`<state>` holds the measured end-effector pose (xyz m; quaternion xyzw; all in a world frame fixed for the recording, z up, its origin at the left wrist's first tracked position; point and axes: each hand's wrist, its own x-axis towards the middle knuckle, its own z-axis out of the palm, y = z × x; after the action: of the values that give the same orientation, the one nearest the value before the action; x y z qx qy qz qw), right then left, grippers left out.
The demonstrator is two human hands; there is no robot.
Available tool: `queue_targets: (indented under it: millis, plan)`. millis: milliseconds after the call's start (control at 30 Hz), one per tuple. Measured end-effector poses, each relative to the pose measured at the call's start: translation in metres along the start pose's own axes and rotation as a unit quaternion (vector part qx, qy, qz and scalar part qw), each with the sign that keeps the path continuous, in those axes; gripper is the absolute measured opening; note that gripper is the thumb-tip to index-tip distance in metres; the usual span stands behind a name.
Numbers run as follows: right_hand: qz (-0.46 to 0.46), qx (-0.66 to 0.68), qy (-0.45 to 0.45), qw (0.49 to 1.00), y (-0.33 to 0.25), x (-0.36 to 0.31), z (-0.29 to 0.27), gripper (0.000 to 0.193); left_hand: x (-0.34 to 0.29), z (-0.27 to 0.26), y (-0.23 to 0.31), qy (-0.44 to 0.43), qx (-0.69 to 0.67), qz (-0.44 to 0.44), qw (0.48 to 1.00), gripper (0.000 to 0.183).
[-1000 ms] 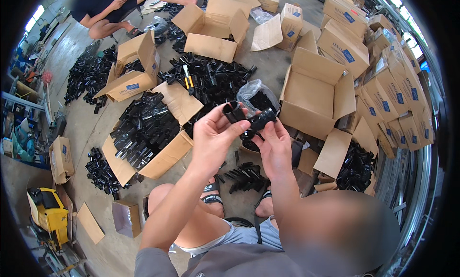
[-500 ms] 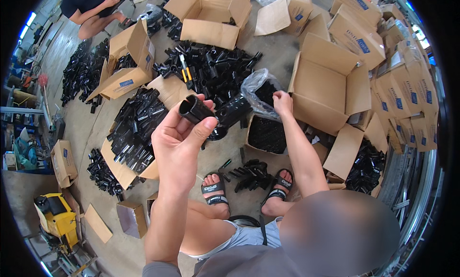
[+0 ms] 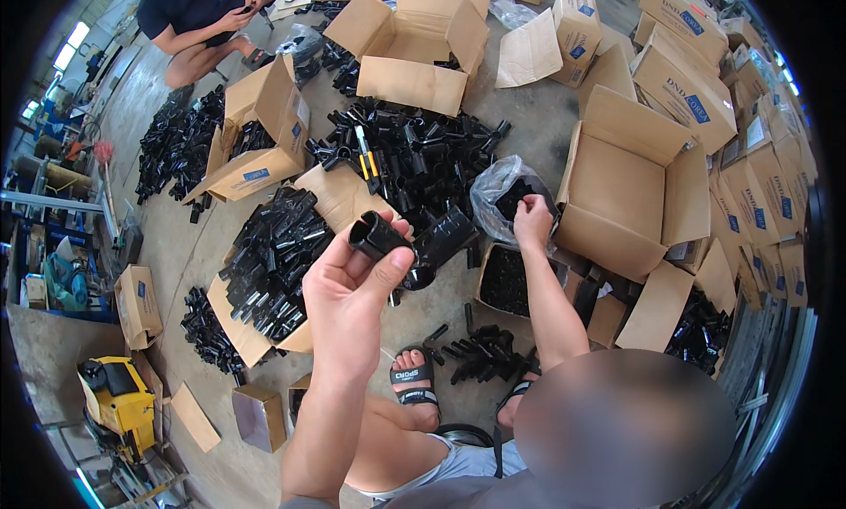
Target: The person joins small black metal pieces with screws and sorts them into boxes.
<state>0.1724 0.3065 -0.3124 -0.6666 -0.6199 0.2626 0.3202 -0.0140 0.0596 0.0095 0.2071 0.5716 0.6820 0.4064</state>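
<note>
My left hand [image 3: 345,289] is closed around a black T-shaped pipe fitting [image 3: 446,237], raised above the floor. One open, slotted tube end faces up between thumb and fingers; the wider tube sticks out to the right. At the mouth of a clear plastic bag [image 3: 487,194] holding small black parts, my right hand [image 3: 534,221] has its fingers pinched together. What they hold, if anything, is hidden. Just below the bag stands a small cardboard box [image 3: 483,284] filled with small black parts [image 3: 507,282].
Heaps of black fittings [image 3: 273,267] lie on cardboard to the left, with another pile [image 3: 423,148] ahead carrying a yellow-handled tool [image 3: 368,163]. Open cartons [image 3: 608,187] stand ahead and right. Stacked boxes [image 3: 683,90] line the right. Another person [image 3: 189,20] sits far left.
The whole view has shifted, so the scene sits lower and further right. My right hand has moved slightly nearer and left at the bag. My left hand keeps its hold on the fitting.
</note>
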Motion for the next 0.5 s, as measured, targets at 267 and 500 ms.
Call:
queue_targets:
  millis: [267, 500]
  plan:
    - [-0.015, 0.457, -0.112, 0.882, -0.182, -0.164, -0.164, 0.015, 0.004, -0.019, -0.009, 0.001, -0.213, -0.163, 0.963, 0.03]
    - [-0.083, 0.483, -0.099, 0.866, -0.234, -0.203, -0.199, 0.016, -0.028, -0.006, 0.001, -0.031, -0.234, -0.133, 0.962, 0.03]
